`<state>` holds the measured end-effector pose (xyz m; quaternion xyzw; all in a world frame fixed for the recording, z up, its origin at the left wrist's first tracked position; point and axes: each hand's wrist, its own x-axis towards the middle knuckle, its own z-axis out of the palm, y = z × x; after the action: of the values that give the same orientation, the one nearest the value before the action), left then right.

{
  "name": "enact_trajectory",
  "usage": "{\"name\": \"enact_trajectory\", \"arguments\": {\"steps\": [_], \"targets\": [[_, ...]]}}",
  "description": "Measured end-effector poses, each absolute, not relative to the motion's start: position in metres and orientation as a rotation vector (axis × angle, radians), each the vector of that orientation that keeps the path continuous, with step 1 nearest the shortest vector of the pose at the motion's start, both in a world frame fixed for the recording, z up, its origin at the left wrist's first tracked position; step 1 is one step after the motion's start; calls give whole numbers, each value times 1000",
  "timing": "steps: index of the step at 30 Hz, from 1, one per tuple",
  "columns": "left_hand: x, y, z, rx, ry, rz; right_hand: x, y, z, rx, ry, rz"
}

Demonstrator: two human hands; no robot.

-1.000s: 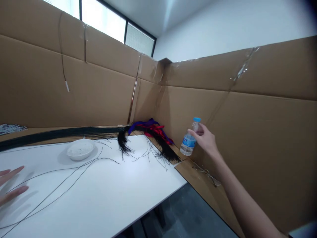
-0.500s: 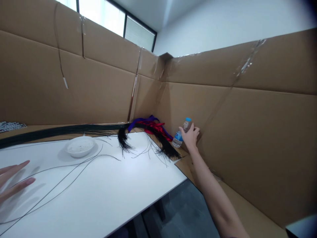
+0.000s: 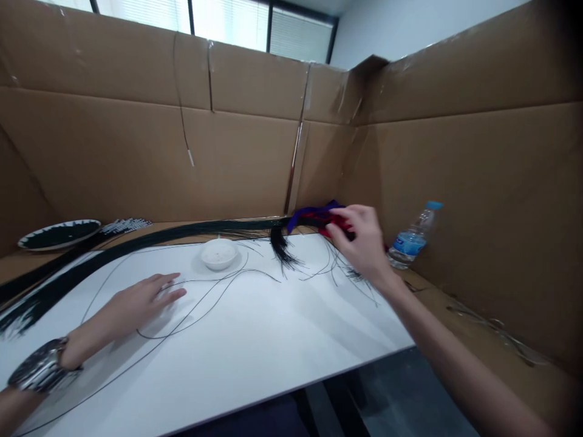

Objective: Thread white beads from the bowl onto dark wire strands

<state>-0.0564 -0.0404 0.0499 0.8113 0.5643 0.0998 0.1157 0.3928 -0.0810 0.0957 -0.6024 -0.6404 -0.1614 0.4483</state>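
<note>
Black strands [image 3: 136, 243] sweep in a long bundle across the back of a white table [image 3: 255, 352], where a person works inside a cardboard enclosure [image 3: 478, 182]. The right hand [image 3: 362, 240] hangs above the far right corner with fingers loosely curled and narrowly parted, holding nothing that can be made out, its fingertips close to a red and purple fabric bundle [image 3: 319, 213] from which more dark fibres fan out. The left hand [image 3: 136, 300] lies flat and spread on the tabletop, palm down, touching or just over a few loose single strands [image 3: 204, 303] that loop toward a small white bowl [image 3: 219, 253]. A water bottle [image 3: 412, 240] with a blue cap leans, free of either hand, against the cardboard wall beside the table (well clear of the work). Judged from the layout, the sorting of fibres looks barely under way: most strands remain bundled and only a handful lie separated. Whether the right fingertips actually pinch a fibre cannot be told, the bowl's contents are indistinct, and the dark-patterned plate [image 3: 59, 233] at far left is partly cut off.
</note>
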Motion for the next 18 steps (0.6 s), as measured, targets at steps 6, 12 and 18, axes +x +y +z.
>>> {"name": "enact_trajectory", "arguments": {"steps": [6, 12, 18], "targets": [[-20, -34, 45, 2597, 1363, 368, 289, -50, 66, -1477, -2464, 309], [26, -26, 42, 2814, 1158, 425, 310, -15, 32, -1797, -2319, 388], [71, -2, 28, 2790, 917, 608, 306, -23, 16, -1694, -2297, 273]]}}
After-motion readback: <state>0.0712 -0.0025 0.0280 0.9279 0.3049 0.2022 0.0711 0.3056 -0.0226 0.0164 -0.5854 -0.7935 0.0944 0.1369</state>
